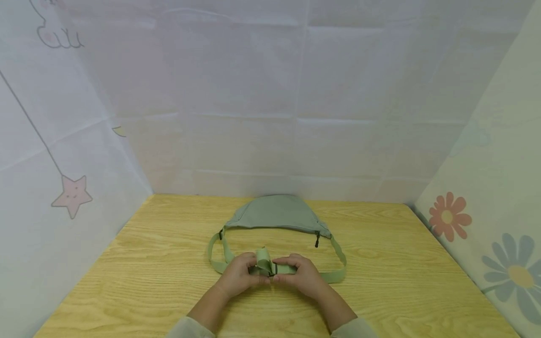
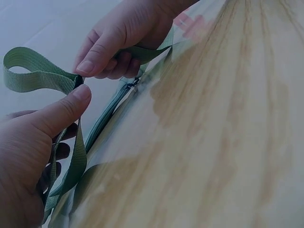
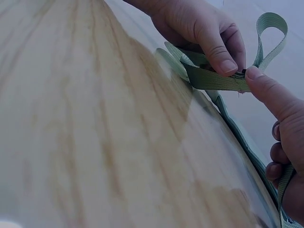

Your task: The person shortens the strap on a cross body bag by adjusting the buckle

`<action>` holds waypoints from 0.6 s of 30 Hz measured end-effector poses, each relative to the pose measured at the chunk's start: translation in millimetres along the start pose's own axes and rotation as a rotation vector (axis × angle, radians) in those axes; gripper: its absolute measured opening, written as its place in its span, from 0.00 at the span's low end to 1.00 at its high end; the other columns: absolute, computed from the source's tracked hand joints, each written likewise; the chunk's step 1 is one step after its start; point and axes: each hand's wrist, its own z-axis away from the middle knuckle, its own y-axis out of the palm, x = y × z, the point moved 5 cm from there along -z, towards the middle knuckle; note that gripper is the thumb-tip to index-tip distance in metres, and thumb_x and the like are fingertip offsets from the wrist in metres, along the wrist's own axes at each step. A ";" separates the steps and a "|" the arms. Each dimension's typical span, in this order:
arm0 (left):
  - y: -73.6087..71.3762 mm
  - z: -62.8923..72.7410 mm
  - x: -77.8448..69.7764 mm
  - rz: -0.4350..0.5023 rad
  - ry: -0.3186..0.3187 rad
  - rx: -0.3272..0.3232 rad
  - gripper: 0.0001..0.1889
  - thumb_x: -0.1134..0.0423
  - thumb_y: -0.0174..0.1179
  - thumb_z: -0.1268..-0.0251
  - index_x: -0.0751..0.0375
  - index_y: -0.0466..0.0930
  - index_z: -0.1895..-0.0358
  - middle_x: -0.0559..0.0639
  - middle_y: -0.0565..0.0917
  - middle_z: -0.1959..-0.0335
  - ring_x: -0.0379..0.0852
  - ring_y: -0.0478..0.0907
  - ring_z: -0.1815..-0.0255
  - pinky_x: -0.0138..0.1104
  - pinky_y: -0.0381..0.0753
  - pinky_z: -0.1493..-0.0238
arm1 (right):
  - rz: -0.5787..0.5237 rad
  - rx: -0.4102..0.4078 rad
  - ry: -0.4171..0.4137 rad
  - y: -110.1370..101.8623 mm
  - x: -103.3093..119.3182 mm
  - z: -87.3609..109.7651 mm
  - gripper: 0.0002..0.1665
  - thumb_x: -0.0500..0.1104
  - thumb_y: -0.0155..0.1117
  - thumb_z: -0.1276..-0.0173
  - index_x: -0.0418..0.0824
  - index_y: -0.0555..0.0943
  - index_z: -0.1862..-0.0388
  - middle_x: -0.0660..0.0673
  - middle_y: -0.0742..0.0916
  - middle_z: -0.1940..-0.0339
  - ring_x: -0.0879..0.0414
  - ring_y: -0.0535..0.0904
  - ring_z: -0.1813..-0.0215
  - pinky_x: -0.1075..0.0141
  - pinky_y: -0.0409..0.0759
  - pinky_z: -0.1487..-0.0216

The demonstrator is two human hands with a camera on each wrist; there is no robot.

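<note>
Green webbing is what I have between my hands: the strap [image 1: 263, 256] of a bag, a short loop of it standing up toward twelve o'clock. Just below that loop, a small dark slider [image 2: 78, 80] sits on the webbing. With my left hand [image 1: 238, 276] at nine o'clock of it, I pinch the strap by thumb and fingers; with my right hand [image 1: 301, 276] at three o'clock, I grip it too, my thumb against the slider. The grey-green bag [image 1: 276, 213] lies at twelve o'clock from my hands, toward the far edge of the wood-grained surface [image 1: 160, 272]. Its dark zip pull [image 1: 317, 240] hangs at two o'clock; a black adjuster [image 1: 220, 234] sits on the strap at ten. Beyond, a pink star [image 1: 72, 196] shows between nine and ten o'clock, a blue-grey flower [image 1: 517, 276] at three.
</note>
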 end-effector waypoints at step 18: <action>-4.9 2.5 4.2 0.028 -0.093 0.026 0.18 0.53 0.73 0.48 0.59 0.86 0.57 0.44 0.84 0.60 0.38 0.78 0.56 0.29 0.77 0.53 | -0.022 -0.033 0.022 -3.7 -7.5 -4.2 0.27 0.52 0.76 0.44 0.44 0.85 0.46 0.47 0.85 0.56 0.61 0.77 0.57 0.72 0.75 0.57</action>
